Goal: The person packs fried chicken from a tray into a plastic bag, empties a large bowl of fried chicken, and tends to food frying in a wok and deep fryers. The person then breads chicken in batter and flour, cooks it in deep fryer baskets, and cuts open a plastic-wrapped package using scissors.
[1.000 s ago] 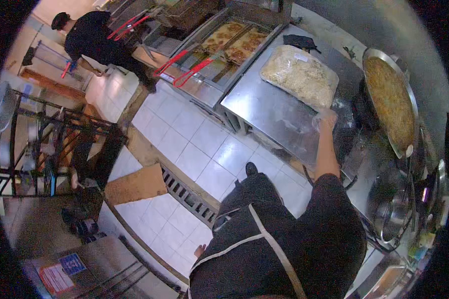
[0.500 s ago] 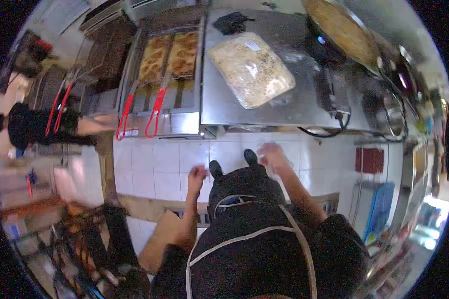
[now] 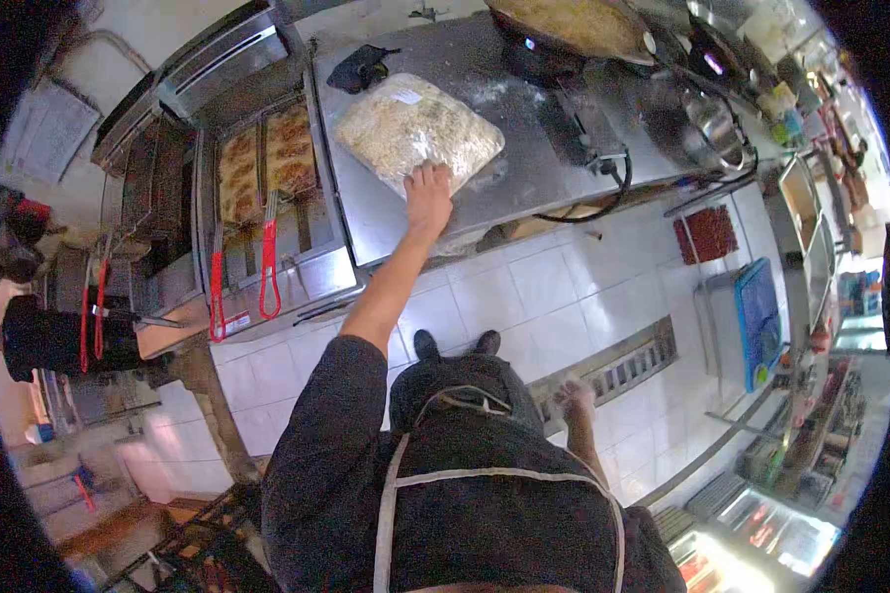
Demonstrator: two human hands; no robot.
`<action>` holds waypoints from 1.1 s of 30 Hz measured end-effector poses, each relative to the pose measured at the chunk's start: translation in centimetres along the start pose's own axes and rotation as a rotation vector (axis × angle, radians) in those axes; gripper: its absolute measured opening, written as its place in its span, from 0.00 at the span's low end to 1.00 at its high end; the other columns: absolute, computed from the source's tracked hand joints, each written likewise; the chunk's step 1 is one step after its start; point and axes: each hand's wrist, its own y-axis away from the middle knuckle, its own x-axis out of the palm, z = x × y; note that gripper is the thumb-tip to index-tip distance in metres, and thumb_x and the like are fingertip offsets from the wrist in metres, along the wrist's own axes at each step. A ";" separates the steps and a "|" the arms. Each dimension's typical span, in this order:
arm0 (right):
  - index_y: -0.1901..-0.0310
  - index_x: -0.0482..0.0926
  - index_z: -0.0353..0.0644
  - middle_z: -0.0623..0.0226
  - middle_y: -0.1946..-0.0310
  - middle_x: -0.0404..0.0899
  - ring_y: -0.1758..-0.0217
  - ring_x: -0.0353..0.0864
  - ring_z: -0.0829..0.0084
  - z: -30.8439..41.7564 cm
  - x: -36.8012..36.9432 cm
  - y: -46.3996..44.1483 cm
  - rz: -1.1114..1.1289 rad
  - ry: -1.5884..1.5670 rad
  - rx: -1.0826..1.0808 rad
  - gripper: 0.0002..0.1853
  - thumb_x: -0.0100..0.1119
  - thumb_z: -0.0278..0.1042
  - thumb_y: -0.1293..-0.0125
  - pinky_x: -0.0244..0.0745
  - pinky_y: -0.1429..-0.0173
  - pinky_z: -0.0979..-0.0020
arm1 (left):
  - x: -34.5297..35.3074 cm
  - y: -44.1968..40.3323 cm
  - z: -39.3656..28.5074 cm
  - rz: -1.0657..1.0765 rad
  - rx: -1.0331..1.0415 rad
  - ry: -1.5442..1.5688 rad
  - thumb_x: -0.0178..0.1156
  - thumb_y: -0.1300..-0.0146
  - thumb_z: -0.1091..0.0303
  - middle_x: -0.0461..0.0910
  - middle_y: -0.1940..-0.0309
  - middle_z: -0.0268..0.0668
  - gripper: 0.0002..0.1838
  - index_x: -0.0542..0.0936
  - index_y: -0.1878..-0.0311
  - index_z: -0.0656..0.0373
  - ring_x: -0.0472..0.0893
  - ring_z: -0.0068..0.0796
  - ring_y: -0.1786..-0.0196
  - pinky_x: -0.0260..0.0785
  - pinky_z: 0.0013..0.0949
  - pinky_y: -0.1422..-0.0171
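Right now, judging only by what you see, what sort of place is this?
Probably a commercial kitchen: there is a fryer with red-handled baskets, and a long steel counter bearing a big bag.

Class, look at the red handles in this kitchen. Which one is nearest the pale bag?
The rightmost red handle, at the fryer beside the steel counter. The other red handles are all farther left, away from the bag.

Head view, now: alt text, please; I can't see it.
The left hand touches the near edge of a filled bag  on a counter; the right hand is away from it. Beside the counter, a fryer holds food.
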 end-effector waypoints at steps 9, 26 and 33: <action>0.71 0.75 0.41 0.65 0.78 0.75 0.80 0.72 0.70 -7.4 -6.0 7.9 -0.058 0.311 -0.097 0.09 0.52 0.38 0.43 0.69 0.74 0.69 | -3.9 0.5 4.4 0.258 0.108 0.049 0.65 0.60 0.69 0.64 0.53 0.42 0.28 0.68 0.51 0.56 0.67 0.42 0.48 0.61 0.45 0.44; 0.62 0.76 0.41 0.68 0.75 0.76 0.75 0.74 0.76 0.5 -0.5 -17.4 0.469 -0.238 -0.076 0.12 0.56 0.40 0.41 0.69 0.75 0.73 | -11.4 35.6 2.9 0.381 -0.837 0.627 0.60 0.45 0.67 0.78 0.79 0.39 0.08 0.79 0.72 0.62 0.77 0.24 0.75 0.69 0.30 0.69; 0.68 0.75 0.40 0.75 0.87 0.64 0.87 0.62 0.81 12.7 15.3 -4.9 0.562 0.424 -0.105 0.14 0.51 0.44 0.37 0.59 0.84 0.77 | -15.7 68.5 10.5 -0.546 -1.750 1.231 0.56 0.44 0.72 0.77 0.75 0.42 0.08 0.75 0.65 0.68 0.78 0.34 0.77 0.72 0.32 0.76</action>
